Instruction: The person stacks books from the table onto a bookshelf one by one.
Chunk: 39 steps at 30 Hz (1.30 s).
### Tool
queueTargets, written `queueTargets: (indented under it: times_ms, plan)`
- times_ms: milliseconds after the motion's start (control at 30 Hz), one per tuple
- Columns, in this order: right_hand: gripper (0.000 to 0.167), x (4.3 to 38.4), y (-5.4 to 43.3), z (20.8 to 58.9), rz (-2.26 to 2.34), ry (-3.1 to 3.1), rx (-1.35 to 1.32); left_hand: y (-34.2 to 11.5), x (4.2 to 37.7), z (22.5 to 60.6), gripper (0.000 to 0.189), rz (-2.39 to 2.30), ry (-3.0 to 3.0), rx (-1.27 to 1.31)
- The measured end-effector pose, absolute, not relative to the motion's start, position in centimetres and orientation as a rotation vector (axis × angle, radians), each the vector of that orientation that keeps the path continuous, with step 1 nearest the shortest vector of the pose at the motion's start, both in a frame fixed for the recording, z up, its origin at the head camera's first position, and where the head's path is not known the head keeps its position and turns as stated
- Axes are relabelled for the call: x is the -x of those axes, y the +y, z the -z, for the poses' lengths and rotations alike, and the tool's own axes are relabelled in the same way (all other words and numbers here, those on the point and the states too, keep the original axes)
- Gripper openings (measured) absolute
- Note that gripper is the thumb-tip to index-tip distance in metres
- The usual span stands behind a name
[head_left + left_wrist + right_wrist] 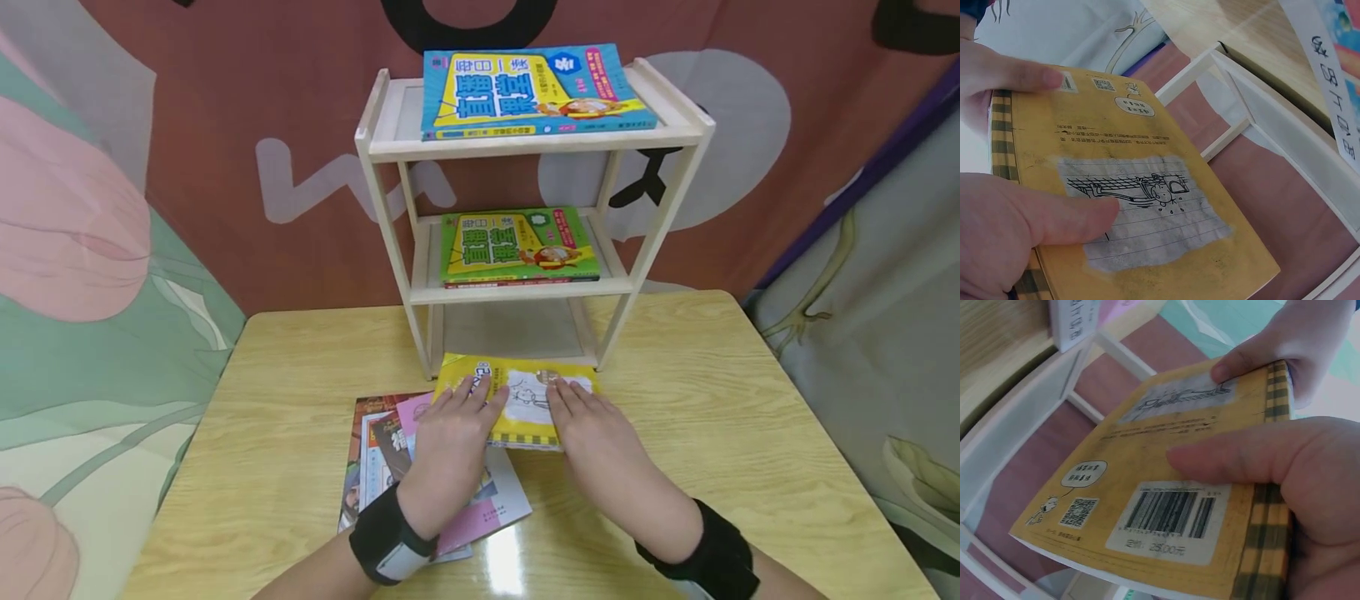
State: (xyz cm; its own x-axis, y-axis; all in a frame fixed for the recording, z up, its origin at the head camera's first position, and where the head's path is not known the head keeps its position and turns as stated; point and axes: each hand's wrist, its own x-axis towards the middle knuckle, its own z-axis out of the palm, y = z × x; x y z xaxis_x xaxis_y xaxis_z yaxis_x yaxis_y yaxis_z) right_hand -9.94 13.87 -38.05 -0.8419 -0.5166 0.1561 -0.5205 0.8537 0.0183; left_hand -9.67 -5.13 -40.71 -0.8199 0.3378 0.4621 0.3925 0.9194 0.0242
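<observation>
Between both hands is a yellow book, its front cover with a line drawing facing up. My left hand grips its left part, fingers lying on the front cover. The right hand holds the right part in the same way. From below, in the left wrist view, the left thumb presses the back cover beside a drawing on lined paper. In the right wrist view the right thumb presses just above the barcode. The book is at the front of the shelf's lowest level.
A white three-level shelf stands at the table's back edge. Blue books lie on its top, green and red-edged ones on the middle level. Several overlapping books, a pink one uppermost, lie on the wooden table under the left arm.
</observation>
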Motion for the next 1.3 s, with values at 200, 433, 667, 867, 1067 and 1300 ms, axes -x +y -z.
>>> queueTargets:
  times_ms: [200, 433, 667, 867, 1067, 1300]
  plan:
    - [0.056, 10.4, 14.3, 38.4, -0.023, -2.809, -0.831, -4.9, 9.8, 41.0, 0.057, 0.162, -2.626, 0.531]
    - [0.056, 11.1, 15.0, 38.3, -0.036, -2.704, -0.793, -5.0, 10.0, 40.0, 0.056, 0.252, -2.637, 0.547]
    - [0.057, 11.0, 15.5, 37.7, -0.059, -2.664, -0.775, -5.4, 10.1, 38.9, 0.051, 0.249, -2.57, 0.589]
    - [0.057, 10.6, 15.6, 36.2, -0.096, -2.561, -0.749, -5.4, 9.9, 38.5, 0.052, 0.243, -2.415, 0.628]
    - [0.056, 11.1, 15.3, 34.4, -0.138, -2.353, -0.736, -5.5, 10.3, 36.8, 0.046, 0.272, -2.211, 0.583]
    - [0.043, 14.3, 14.7, 33.7, -0.174, -2.052, -0.707, -5.6, 13.4, 35.1, 0.031, 0.21, -1.949, 0.559]
